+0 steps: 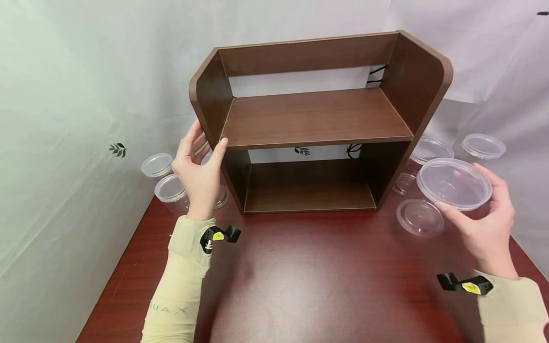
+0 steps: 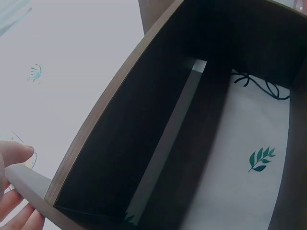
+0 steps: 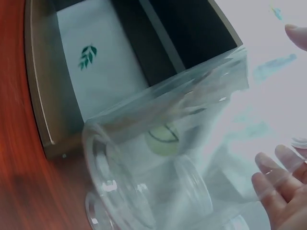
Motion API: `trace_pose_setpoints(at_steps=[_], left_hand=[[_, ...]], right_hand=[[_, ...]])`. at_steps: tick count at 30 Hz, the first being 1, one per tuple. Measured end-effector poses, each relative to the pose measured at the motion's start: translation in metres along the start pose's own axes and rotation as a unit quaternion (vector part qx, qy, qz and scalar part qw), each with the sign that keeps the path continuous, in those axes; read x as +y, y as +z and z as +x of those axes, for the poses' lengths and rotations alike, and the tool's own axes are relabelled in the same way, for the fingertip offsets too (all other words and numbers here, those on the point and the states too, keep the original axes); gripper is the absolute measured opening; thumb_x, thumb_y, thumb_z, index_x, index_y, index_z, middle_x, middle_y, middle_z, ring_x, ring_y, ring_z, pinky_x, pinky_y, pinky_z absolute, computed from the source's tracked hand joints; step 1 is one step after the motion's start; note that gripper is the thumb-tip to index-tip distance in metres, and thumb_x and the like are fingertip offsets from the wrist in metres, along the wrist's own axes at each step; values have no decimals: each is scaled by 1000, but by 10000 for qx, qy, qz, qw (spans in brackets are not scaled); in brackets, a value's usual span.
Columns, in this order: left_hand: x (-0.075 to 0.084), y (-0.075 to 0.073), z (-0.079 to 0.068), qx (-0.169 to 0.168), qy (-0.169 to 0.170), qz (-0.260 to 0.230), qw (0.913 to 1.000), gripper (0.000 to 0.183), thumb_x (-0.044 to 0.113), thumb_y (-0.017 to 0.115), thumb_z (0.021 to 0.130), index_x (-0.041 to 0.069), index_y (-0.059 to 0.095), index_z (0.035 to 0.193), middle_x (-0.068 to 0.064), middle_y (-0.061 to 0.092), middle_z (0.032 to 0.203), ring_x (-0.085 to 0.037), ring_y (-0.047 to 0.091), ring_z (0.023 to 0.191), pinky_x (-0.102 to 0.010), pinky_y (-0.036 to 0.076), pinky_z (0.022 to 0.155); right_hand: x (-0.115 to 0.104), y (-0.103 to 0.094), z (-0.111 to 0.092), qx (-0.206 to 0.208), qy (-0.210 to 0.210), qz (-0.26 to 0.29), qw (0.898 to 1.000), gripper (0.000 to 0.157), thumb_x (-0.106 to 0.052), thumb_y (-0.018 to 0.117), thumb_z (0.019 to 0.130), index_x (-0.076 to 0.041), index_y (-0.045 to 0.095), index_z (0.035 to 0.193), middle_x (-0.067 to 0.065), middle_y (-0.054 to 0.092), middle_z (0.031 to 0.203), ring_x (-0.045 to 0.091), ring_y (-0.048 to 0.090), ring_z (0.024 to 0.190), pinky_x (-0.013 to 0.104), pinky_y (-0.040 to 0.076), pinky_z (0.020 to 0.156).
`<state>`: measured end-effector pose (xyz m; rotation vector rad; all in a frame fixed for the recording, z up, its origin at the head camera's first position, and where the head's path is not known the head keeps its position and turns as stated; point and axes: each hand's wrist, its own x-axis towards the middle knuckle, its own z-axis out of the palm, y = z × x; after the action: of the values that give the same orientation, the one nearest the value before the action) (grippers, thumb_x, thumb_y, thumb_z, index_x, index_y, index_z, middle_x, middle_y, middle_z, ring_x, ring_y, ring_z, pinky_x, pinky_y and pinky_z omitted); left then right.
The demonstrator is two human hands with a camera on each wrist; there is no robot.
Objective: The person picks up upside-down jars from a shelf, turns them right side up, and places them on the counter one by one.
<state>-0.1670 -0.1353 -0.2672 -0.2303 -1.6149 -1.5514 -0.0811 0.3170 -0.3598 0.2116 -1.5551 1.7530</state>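
A brown two-tier wooden shelf (image 1: 317, 116) stands on the table. My left hand (image 1: 198, 171) grips its left side panel, with the thumb at the front edge near the middle board and the other fingers on the outer face. In the left wrist view, the fingers (image 2: 17, 153) show at the panel's edge. To the right of the shelf, my right hand (image 1: 493, 224) holds a clear plastic jar (image 1: 454, 183) near its translucent lid. The right wrist view shows the see-through body of this jar (image 3: 144, 143); nothing solid is visible inside.
Clear lidded jars (image 1: 157, 165) stand left of the shelf, partly behind my left hand. More jars (image 1: 483, 145) stand to its right. The dark red table (image 1: 300, 276) extends in front. White sheeting (image 1: 64, 119) hangs around, and black cords (image 1: 353, 151) show behind the shelf.
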Motion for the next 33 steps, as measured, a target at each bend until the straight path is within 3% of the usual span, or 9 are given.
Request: trace_pose_setpoints(at_steps=[4, 11, 18, 24, 30, 33], left_hand=[[-1, -3, 5, 88, -116, 101, 9998, 42, 5, 83, 84, 6, 73, 125, -5, 73, 117, -24, 71, 103, -34, 57, 92], [-2, -5, 13, 220, -165, 180, 9995, 31, 7, 84, 85, 7, 78, 115, -6, 76, 108, -21, 74, 95, -33, 59, 86], [-1, -8, 19, 202, -266, 347, 9988, 25, 8, 83, 85, 7, 80, 110, -7, 77, 103, -16, 74, 88, -29, 59, 85], [-2, -8, 20, 198, -257, 436, 9985, 25, 9, 84, 85, 7, 80, 110, -7, 77, 103, -15, 74, 87, -27, 59, 84], [-3, -8, 19, 174, -213, 420, 9987, 25, 9, 83, 86, 7, 80, 110, -6, 77, 103, -15, 74, 88, -28, 59, 84], [-4, -9, 19, 162, -185, 348, 9991, 24, 8, 83, 86, 7, 80, 109, -7, 77, 103, -16, 74, 87, -28, 59, 83]], right_hand=[[6, -12, 5, 218, 310, -284, 9989, 87, 30, 73, 60, 3, 55, 140, 19, 62, 129, 25, 59, 112, 17, 49, 88], [15, -25, 9, 396, 456, -1390, 9884, 86, 24, 77, 65, -6, 57, 142, 14, 61, 134, 21, 60, 108, 14, 50, 85], [24, -29, 15, 586, 535, -813, 9935, 83, 25, 78, 65, -4, 58, 140, 15, 63, 129, 20, 64, 104, 14, 51, 84], [32, -35, 23, 751, 652, -627, 9931, 81, 23, 79, 67, -5, 58, 139, 13, 64, 126, 18, 65, 101, 12, 51, 82], [42, -39, 30, 803, 834, -1173, 9863, 81, 18, 81, 68, -9, 57, 140, 8, 63, 127, 16, 63, 102, 11, 49, 82], [46, -42, 33, 749, 868, -1771, 9775, 81, 13, 82, 71, -13, 55, 142, 4, 61, 129, 12, 62, 103, 10, 48, 83]])
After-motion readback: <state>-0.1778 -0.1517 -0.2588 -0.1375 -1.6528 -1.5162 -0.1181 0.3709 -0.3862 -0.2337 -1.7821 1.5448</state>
